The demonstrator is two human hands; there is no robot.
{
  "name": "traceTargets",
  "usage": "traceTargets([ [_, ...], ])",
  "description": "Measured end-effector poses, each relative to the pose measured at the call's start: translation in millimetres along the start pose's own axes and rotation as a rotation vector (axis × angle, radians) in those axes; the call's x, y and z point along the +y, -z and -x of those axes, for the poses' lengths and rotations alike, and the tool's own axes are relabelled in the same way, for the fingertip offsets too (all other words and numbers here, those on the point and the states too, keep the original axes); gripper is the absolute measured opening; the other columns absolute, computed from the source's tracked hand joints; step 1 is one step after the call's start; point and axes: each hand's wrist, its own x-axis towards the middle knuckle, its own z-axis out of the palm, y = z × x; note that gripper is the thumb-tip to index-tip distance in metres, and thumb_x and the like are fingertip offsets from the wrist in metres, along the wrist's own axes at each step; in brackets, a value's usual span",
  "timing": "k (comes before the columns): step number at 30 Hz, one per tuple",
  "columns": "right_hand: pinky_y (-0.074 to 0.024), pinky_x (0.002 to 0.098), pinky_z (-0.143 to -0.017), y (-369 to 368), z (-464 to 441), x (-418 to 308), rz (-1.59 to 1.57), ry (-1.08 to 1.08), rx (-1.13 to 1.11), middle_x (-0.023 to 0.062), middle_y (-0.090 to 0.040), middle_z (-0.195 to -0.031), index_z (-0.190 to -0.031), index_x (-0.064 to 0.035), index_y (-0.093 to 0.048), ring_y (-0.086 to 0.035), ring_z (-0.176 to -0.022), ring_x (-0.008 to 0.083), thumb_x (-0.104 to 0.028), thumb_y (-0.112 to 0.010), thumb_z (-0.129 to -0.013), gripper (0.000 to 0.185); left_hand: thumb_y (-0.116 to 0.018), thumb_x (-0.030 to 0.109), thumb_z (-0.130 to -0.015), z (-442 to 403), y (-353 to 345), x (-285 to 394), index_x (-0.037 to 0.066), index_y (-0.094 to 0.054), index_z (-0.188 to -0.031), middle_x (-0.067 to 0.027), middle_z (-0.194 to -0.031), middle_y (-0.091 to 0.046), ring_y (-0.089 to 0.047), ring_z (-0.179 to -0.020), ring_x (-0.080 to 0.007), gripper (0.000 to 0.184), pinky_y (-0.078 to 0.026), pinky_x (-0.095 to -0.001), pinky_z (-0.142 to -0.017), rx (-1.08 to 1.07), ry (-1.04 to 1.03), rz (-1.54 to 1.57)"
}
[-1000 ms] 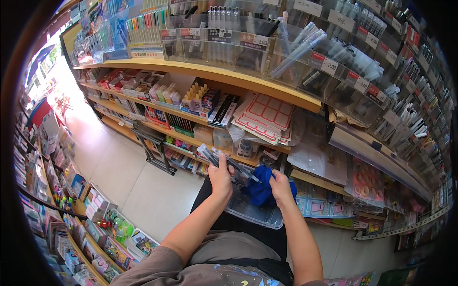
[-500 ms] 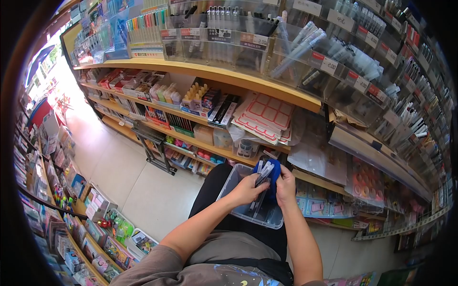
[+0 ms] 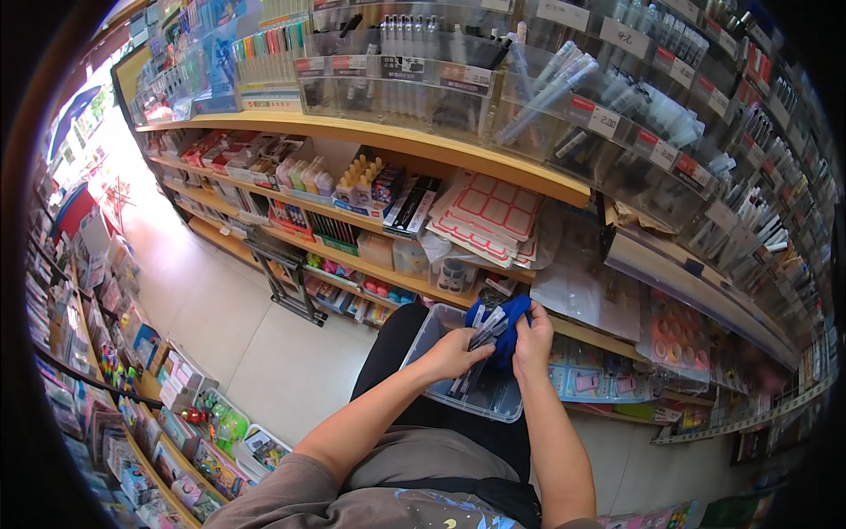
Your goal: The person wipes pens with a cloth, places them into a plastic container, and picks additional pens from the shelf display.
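Observation:
Over a clear plastic bin [image 3: 502,408] on my lap, my left hand [image 3: 451,354] is closed round a small bunch of pens [image 3: 487,328], their ends pointing up and away. A blue cloth [image 3: 507,348] lies against the pens on the right. My right hand [image 3: 532,344] pinches the cloth at its upper right edge. More pens [image 3: 462,386] lie low in the bin, partly hidden under my left hand.
In front stands a wooden shelf [image 3: 388,132] with clear pen holders and price tags. Lower down are boxes and a stack of red-framed label sheets [image 3: 489,207]. A folded black metal stand [image 3: 286,278] leans at the shelf. Book racks [image 3: 159,441] line the left.
The blue cloth has shifted and bunched up more, with its top edge raised in my right hand. The pens in my left hand have tilted and fanned slightly.

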Motion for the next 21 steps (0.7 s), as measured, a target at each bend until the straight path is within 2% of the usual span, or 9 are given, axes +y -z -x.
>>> traceTargets([
  [2,-0.0447,0.0217,-0.072,-1.4,-0.6,-0.9,0.027,-0.021,-0.053,0.0029,-0.059,-0.087,-0.093,-0.0021,-0.055,-0.055,-0.077,0.0097,-0.002,-0.052,-0.085,0.009,-0.058,0.020,-0.084,-2.9,-0.9,-7.3,-0.003,-0.058,-0.088,-0.0084,-0.067,-0.058,-0.052,-0.063,-0.0143,0.023,-0.043,-0.0289,-0.062,0.007,-0.081,-0.005],
  [5,-0.0459,0.0237,-0.073,1.0,-2.2,0.2,-0.027,-0.173,-0.154,0.0045,-0.061,-0.087,-0.092,-0.0016,-0.057,-0.057,-0.078,0.0115,-0.003,-0.052,-0.083,0.009,-0.058,0.019,-0.084,-1.7,0.6,-4.6,-0.003,-0.058,-0.090,-0.0116,-0.074,-0.061,-0.054,-0.069,-0.0158,0.023,-0.044,-0.0300,-0.068,0.024,-0.028,0.016],
  [11,-0.0477,0.0296,-0.078,6.1,-5.6,-9.6,-0.292,-0.437,-0.189,0.0071,-0.063,-0.092,-0.097,-0.0009,-0.059,-0.060,-0.083,0.0163,-0.012,-0.049,-0.083,0.020,-0.058,0.018,-0.084,-6.8,-2.4,-17.0,-0.004,-0.058,-0.094,-0.0145,-0.077,-0.061,-0.054,-0.071,-0.0165,0.024,-0.044,-0.0308,-0.070,0.027,-0.246,-0.003],
  [13,-0.0478,0.0300,-0.078,7.9,-5.8,-10.0,-0.361,-0.505,-0.139,0.0072,-0.063,-0.093,-0.098,-0.0009,-0.059,-0.060,-0.084,0.0165,-0.012,-0.049,-0.083,0.020,-0.058,0.018,-0.084,-5.2,-2.8,-11.9,-0.004,-0.058,-0.094,-0.0144,-0.076,-0.061,-0.053,-0.071,-0.0159,0.024,-0.044,-0.0305,-0.070,0.033,-0.222,-0.028],
  [16,-0.0478,0.0303,-0.079,9.7,-7.9,-7.8,-0.342,-0.481,-0.196,0.0077,-0.063,-0.094,-0.100,-0.0016,-0.058,-0.060,-0.084,0.0167,-0.014,-0.048,-0.085,0.021,-0.058,0.018,-0.084,0.4,-1.0,-1.3,-0.004,-0.058,-0.094,-0.0134,-0.075,-0.060,-0.052,-0.071,-0.0152,0.024,-0.043,-0.0302,-0.070,0.046,-0.170,-0.031],
  [19,-0.0463,0.0252,-0.077,0.9,-1.7,-17.2,-0.331,-0.402,-0.301,0.0063,-0.062,-0.095,-0.103,0.0006,-0.056,-0.060,-0.083,0.0141,-0.006,-0.048,-0.085,0.021,-0.057,0.018,-0.084,0.2,1.8,-2.9,-0.004,-0.058,-0.094,-0.0113,-0.072,-0.059,-0.051,-0.069,-0.0144,0.024,-0.043,-0.0298,-0.069,0.089,-0.134,0.006],
  [21,-0.0456,0.0238,-0.077,-4.3,3.3,-11.1,-0.190,-0.316,-0.268,0.0053,-0.061,-0.094,-0.104,0.0002,-0.055,-0.059,-0.082,0.0129,-0.002,-0.050,-0.084,0.020,-0.057,0.018,-0.085,-3.7,3.0,-10.2,-0.004,-0.058,-0.093,-0.0099,-0.071,-0.058,-0.050,-0.068,-0.0141,0.024,-0.043,-0.0298,-0.067,0.101,-0.121,0.009],
])
